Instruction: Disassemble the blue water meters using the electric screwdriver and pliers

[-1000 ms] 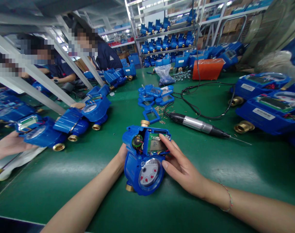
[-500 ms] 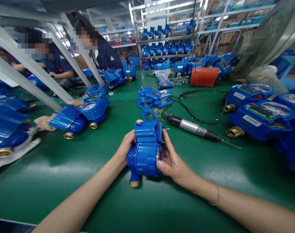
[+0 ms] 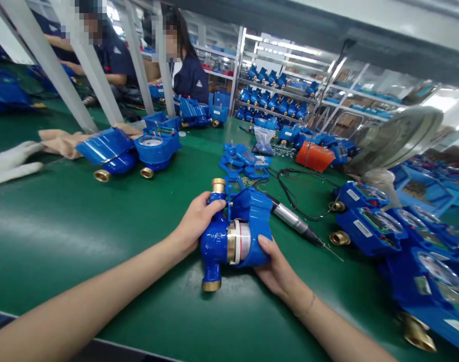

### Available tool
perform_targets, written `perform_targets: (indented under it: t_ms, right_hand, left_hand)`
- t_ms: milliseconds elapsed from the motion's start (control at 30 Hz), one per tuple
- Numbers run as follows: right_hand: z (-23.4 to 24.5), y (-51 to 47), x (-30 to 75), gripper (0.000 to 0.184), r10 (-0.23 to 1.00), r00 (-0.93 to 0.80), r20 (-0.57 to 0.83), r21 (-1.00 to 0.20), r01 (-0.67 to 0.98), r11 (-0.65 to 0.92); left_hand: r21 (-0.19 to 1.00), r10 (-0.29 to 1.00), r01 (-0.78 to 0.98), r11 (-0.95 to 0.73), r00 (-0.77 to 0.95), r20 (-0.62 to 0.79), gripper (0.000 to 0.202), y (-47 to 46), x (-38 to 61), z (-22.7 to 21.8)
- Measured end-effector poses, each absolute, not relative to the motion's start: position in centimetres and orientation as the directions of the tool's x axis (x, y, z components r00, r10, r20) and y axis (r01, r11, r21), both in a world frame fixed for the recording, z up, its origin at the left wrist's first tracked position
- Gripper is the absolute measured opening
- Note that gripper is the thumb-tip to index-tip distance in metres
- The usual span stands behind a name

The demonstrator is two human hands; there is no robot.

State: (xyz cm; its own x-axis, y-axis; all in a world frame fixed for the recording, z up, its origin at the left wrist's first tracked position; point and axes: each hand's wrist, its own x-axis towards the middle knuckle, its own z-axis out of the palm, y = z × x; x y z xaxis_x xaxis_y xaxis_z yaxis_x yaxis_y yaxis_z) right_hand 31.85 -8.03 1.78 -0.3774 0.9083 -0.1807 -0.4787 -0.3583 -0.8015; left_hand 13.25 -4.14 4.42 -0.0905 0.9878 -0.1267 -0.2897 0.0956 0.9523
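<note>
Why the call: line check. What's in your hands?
Left hand, right hand on blue water meter. Electric screwdriver just beyond it.

A long bench with a glossy green top (image 3: 63, 241) runs across the room, and pale square metal posts (image 3: 137, 65) rise from its far side toward the ceiling. Past the far edge stands a tall steel shelving rack (image 3: 275, 85), lit by long white strip lights (image 3: 286, 45) overhead. A round fan with a pale grille (image 3: 399, 136) sits toward the right, near the bench's far edge.
</note>
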Motion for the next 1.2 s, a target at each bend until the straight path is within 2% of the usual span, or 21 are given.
perform_targets:
  t_ms: [100,233,400,567,800,1067,1200]
  right_hand:
    - [1.7,-7.9,31.9,0.052,0.877,-0.405,-0.258,-0.733,-0.510,-0.451]
    - [1.6,-8.1,32.0,0.043,0.864,-0.421,-0.275,-0.717,-0.509,-0.476]
    - [1.3,-8.1,32.4,0.042,0.861,-0.423,-0.281,-0.723,-0.497,-0.480]
    - [1.4,-8.1,32.6,0.043,0.835,-0.451,-0.317,-0.693,-0.490,-0.528]
    - [2.3,-8.3,31.7,0.049,0.772,-0.542,-0.332,-0.623,-0.488,-0.611]
    - [1.9,-8.4,32.6,0.041,0.795,-0.519,-0.315,-0.661,-0.481,-0.576]
    - [2.0,-8.4,32.7,0.042,0.786,-0.539,-0.303,-0.655,-0.481,-0.582]
  left_hand:
    - [0.945,0.992,-0.319,0.070,-0.075,-0.099,0.031,-4.3,12.8,5.1]
    - [0.939,0.999,-0.343,0.023,-0.029,-0.035,0.034,-4.8,12.4,5.8]
    - [0.946,1.000,-0.323,-0.021,-0.002,0.021,0.036,-5.0,12.2,6.1]
    - [0.954,0.998,-0.294,-0.065,-0.010,0.065,0.030,-5.2,12.3,6.4]
    - [0.925,0.999,-0.381,-0.002,0.029,0.014,0.025,-5.0,12.3,6.0]
    - [0.918,0.990,-0.389,-0.072,0.085,0.114,0.028,-5.0,11.9,5.5]
    - [0.917,0.992,-0.392,-0.067,0.071,0.103,0.028,-5.2,12.1,5.8]
